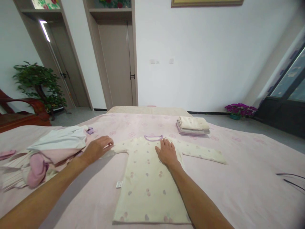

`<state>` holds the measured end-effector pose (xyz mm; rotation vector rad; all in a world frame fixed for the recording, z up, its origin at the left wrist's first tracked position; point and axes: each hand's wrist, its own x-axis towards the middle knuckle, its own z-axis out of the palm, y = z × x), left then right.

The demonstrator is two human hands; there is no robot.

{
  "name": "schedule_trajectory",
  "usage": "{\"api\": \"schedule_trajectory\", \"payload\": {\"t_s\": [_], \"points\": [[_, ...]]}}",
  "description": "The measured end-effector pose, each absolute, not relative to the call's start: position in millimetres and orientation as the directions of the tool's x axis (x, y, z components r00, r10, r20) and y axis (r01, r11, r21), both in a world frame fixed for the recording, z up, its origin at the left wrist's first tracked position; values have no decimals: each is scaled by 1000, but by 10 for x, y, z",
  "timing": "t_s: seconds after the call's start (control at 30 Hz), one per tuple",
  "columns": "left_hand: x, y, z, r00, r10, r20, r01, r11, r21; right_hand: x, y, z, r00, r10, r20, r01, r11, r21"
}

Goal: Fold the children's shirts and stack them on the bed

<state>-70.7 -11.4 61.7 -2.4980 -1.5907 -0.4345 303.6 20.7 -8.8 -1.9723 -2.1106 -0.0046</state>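
A small cream long-sleeved top point(145, 178) with a purple collar and little printed spots lies spread flat on the pink bedspread point(238, 178). My right hand point(166, 152) rests flat on its chest just below the collar, fingers stretched out. My left hand point(97, 148) is at the end of the garment's left sleeve, fingers curled and pinched on the cuff. The right sleeve lies stretched out to the right.
A loose heap of pink, white and striped clothes point(47, 152) lies at the left. A folded stack of garments point(192, 125) sits at the back right of the bed. Black cables point(292, 179) lie at the right edge. Doors, a plant and flowers stand beyond.
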Motion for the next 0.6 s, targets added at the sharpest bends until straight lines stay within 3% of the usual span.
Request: {"api": "schedule_trajectory", "payload": {"t_s": [0.13,0.4,0.5,0.6], "points": [[-515,-239,452,537,823,185,830,-554,59,3039,201,-92,-58,976,212,979,96,-177],[-502,-151,336,470,869,153,880,-475,-9,3039,200,-82,-57,979,198,981,92,-173],[-521,-100,376,404,900,162,906,-418,64,3043,209,-95,-60,976,208,980,97,-172],[-583,-21,455,306,949,72,926,-314,209,3045,207,-93,-61,974,218,979,101,-175]]}}
